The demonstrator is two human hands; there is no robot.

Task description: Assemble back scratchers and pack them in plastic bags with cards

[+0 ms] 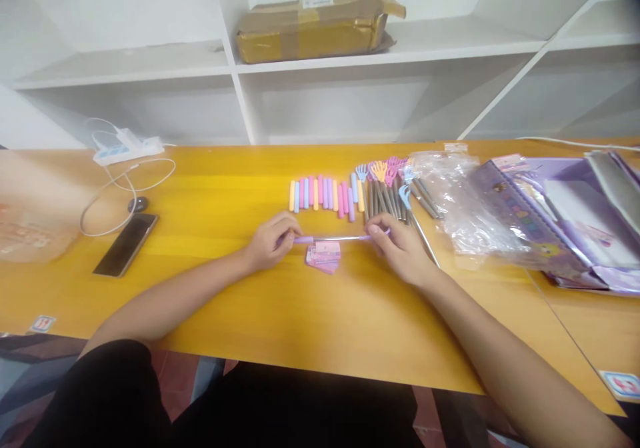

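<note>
A back scratcher (pixel 337 239) with a metal rod lies level between my hands, just above the table. My left hand (pixel 273 241) is closed on its purple handle end. At the other end, the fingers of my right hand (pixel 400 247) pinch the purple head, which they mostly cover. Below the rod sits a small pile of pink printed cards (pixel 324 260). Beyond it, pink, blue, yellow and purple handle sleeves (pixel 327 193) stand in a row. More back scratchers with coloured hand-shaped heads (pixel 380 171) are bunched next to them, and one lone rod (pixel 425 238) slants beside my right hand.
Clear plastic bags (pixel 455 201) and a purple box (pixel 540 235) with packets occupy the right. At left are a phone (pixel 126 245), a dark mouse (pixel 139 204), a white cable and a power strip (pixel 129 148). A taped parcel (pixel 315 28) rests on the shelf.
</note>
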